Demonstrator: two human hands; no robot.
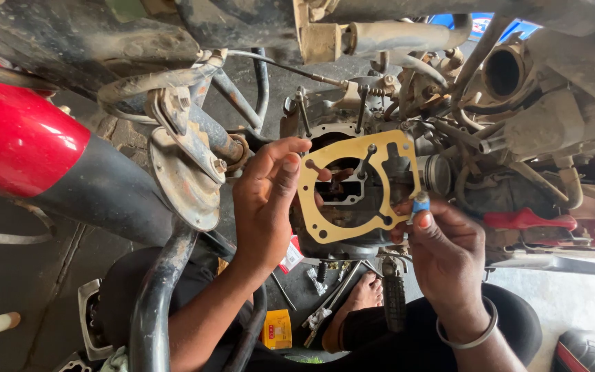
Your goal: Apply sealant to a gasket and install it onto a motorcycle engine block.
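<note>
A flat yellow-tan gasket (380, 155) with a large central cutout and several small holes is held up in front of a motorcycle engine block (352, 110). My left hand (266, 203) grips its left edge between thumb and fingers. My right hand (445, 251) pinches its lower right corner and also holds a small blue object (420, 204) against it. Threaded studs (302, 114) stick out of the engine just behind the gasket. A metal bangle (473, 334) circles my right wrist.
A red fuel tank (15, 138) and dark frame tubes (156, 303) fill the left. A red-handled tool (528, 220) lies at the right. Wrenches (328, 303), small parts and a yellow box (278, 329) lie on the floor near my bare foot (366, 296).
</note>
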